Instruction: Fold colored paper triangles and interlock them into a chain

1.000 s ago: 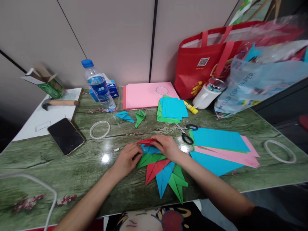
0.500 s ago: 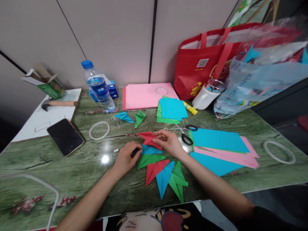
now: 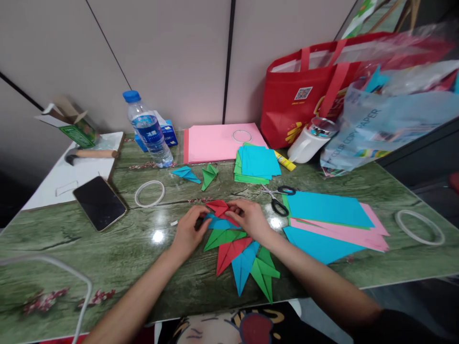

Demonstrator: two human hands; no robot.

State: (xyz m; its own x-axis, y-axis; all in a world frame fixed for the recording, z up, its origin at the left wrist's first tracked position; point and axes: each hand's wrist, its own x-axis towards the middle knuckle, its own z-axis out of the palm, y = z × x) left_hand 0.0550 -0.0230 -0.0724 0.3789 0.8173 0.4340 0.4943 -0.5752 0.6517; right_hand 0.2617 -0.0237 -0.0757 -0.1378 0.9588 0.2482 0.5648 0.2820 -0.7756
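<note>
A curved row of folded paper pieces lies on the table, with a green piece (image 3: 265, 274), a blue piece (image 3: 245, 267), a red piece (image 3: 232, 253) and another green piece (image 3: 223, 238). At its upper end, my right hand (image 3: 249, 220) pinches the right side of the top red piece (image 3: 218, 207). Fingers bent, my left hand (image 3: 190, 229) grips the left end of the upper blue piece (image 3: 220, 222), just below the red one. Beyond my hands lie a loose blue folded piece (image 3: 186, 174) and a loose green folded piece (image 3: 209, 176).
Scissors (image 3: 276, 198), blue paper sheets (image 3: 330, 209) and a ring (image 3: 419, 227) are on the right. A phone (image 3: 100, 203), another ring (image 3: 149, 193) and a bottle (image 3: 150, 136) stand or lie left. A red bag (image 3: 287, 105) and white cup (image 3: 310, 143) are behind.
My left hand has turned and its fingers have moved up along the blue piece. The top red piece has shifted slightly under my right fingers.
</note>
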